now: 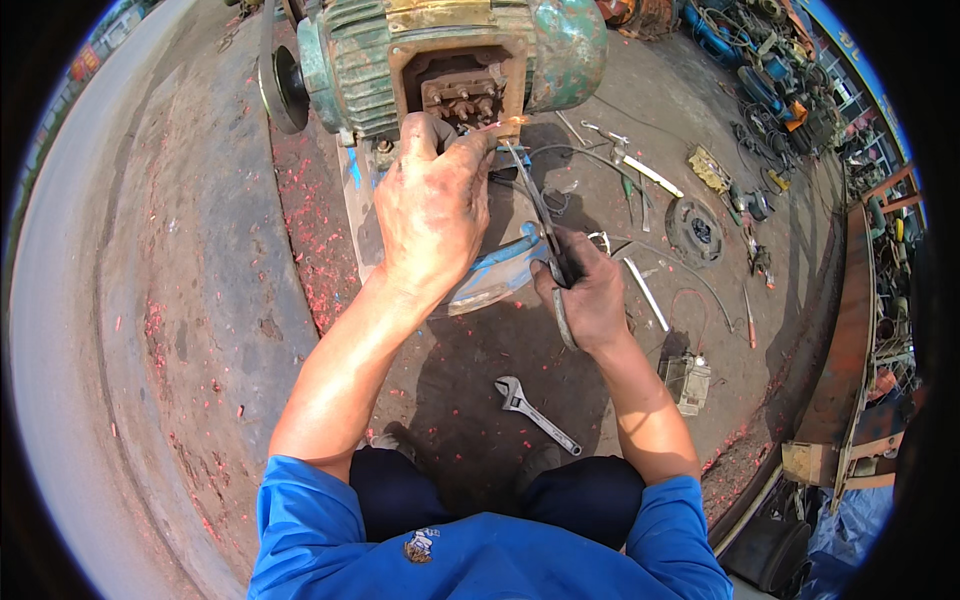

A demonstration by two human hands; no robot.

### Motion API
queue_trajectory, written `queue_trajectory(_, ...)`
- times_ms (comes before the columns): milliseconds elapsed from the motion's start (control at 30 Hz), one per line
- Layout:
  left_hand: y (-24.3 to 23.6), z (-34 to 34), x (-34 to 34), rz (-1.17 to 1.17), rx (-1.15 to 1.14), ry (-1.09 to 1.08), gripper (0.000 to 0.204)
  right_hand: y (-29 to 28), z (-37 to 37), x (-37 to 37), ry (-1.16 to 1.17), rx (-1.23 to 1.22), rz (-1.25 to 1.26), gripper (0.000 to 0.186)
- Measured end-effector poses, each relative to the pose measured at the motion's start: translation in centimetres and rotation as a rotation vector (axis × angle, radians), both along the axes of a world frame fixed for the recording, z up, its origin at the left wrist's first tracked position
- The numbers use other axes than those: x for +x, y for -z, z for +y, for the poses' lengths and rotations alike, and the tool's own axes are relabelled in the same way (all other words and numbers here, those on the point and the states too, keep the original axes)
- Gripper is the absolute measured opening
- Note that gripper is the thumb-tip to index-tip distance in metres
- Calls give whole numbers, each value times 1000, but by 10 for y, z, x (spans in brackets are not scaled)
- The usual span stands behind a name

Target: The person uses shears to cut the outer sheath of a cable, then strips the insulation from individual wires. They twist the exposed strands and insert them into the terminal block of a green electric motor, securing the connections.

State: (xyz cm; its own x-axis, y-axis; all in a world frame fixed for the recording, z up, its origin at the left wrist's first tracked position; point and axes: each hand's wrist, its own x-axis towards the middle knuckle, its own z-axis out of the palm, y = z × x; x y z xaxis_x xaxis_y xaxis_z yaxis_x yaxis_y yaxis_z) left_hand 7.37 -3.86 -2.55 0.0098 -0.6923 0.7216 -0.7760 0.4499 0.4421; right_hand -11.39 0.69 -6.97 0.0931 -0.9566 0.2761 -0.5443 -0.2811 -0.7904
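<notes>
In front of me stands a green electric motor (355,70) with its terminal box (463,95) uncovered, rusty studs showing inside. My left hand (432,205) is closed at the lower edge of that box, pinching a thin wire (512,121) with a bare, copper-coloured end. To its right, my right hand (590,290) grips a long, narrow metal tool (540,200), rather like scissors. The tool's tip points up toward the wire; whether its jaws touch the wire I cannot tell. My fingers partly hide the wire and the tool's handles.
An adjustable wrench (538,415) lies on the ground between my feet. A blue curved bar (508,252) sits below the motor. Rightward are a round metal part (694,232), a screwdriver (750,318), a clear box (686,382) and piled machine parts. A black pulley (285,90) projects at the motor's left.
</notes>
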Motion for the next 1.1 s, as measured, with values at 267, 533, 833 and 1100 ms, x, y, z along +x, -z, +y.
queue_trajectory(267, 1, 0, -4, 32, -17, 14, 23, 14, -12, 2, 62, -306, 154, 46)
queue_trajectory(533, 1, 1, -6, 52, -6, 5, 21, 13, -10, 7, 98, -259, 192, 47)
queue_trajectory(833, 9, 1, -8, -29, 10, 37, 29, 31, -9, -5, 14, -191, 132, 45)
queue_trajectory(1100, -4, 3, 0, -101, 63, -32, 22, 61, -16, 7, -6, -238, -151, 40)
